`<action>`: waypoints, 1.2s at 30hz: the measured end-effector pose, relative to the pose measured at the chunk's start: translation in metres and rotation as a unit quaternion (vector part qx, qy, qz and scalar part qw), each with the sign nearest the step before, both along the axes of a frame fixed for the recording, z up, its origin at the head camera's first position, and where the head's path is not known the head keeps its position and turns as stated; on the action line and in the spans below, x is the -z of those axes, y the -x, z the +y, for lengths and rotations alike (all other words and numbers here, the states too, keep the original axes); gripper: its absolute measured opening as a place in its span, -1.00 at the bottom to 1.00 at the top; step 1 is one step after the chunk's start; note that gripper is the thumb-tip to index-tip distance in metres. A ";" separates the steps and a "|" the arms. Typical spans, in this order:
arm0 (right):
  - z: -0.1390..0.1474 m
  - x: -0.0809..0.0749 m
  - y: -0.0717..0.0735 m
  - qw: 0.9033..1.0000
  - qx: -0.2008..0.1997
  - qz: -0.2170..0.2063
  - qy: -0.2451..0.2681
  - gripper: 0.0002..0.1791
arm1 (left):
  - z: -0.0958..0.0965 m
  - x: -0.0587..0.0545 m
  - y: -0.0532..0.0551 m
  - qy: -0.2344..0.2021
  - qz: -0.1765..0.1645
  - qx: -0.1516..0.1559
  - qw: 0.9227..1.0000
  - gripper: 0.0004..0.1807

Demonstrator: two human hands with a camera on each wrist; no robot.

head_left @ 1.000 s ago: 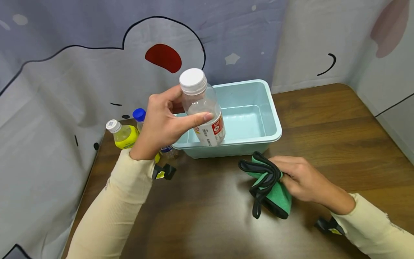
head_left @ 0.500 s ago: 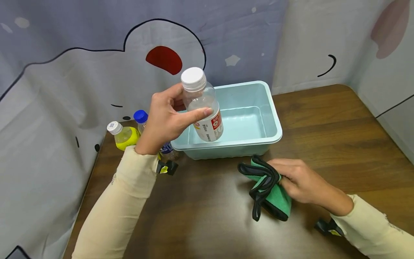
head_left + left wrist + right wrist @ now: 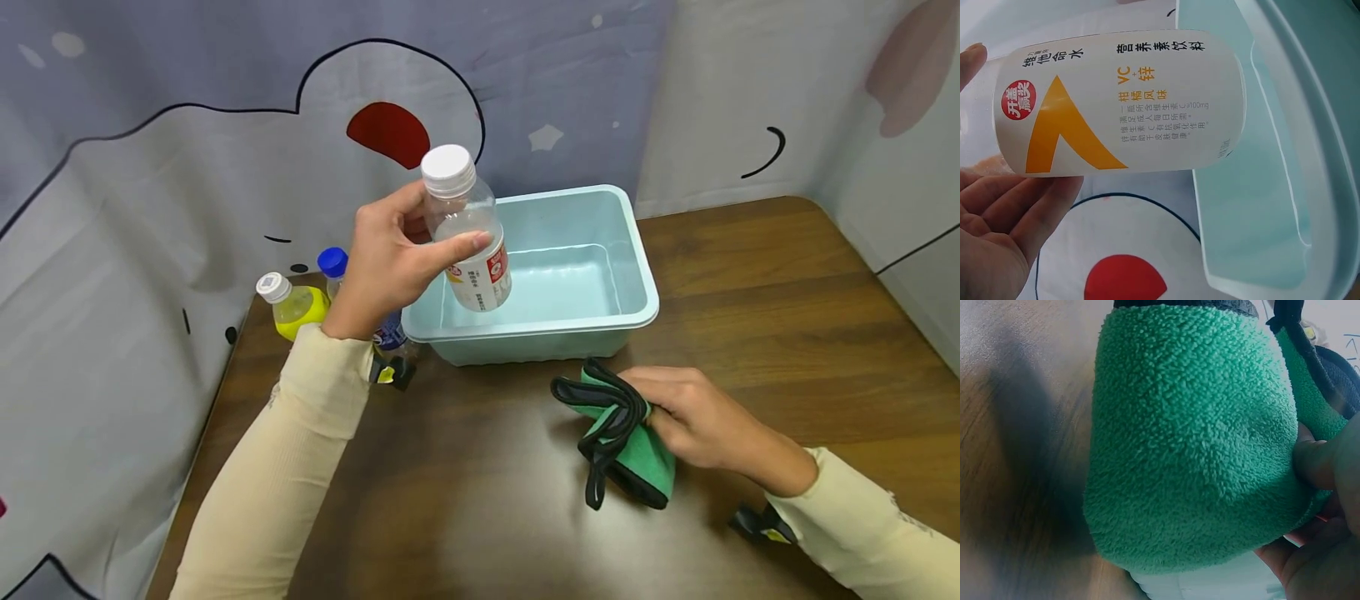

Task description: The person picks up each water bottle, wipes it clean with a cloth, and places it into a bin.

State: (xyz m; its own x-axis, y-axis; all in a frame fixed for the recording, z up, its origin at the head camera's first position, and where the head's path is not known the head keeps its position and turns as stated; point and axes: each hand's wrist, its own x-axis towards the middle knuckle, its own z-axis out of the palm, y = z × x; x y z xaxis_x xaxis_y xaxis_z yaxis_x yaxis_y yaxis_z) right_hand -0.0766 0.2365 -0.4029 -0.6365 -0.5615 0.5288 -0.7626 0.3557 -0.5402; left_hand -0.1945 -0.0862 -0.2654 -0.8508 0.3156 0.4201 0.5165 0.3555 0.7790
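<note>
Bottle (image 3: 480,283), gripped by left hand (image 3: 384,265) near tub (image 3: 536,346), isn't set down; right hand (image 3: 701,421) grips cloth (image 3: 649,465); yellow bottle (image 3: 302,312) stands near worktop (image 3: 450,475) left edge.

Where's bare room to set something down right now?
The tabletop looks bare in front of the tub, between the left sleeve and the green cloth, and again right of the tub, beyond the right hand. It's crowded left of the tub, where the yellow-green bottle and blue-capped bottle stand.
</note>
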 end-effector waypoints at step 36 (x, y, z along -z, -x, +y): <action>0.001 0.007 -0.001 0.999 0.004 0.032 0.013 -0.34 | 0.003 0.014 0.037 0.047 -0.031 -0.061 0.997 -0.34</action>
State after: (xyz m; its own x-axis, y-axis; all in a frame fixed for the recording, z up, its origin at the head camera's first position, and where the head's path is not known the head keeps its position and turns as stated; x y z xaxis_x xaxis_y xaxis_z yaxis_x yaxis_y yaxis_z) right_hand -0.0760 0.2376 -0.4104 -0.6050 -0.5419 0.5834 -0.7933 0.3480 -0.4996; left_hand -0.2320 -0.0837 -0.2795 -0.9088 0.2437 0.3387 0.4166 0.4859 0.7683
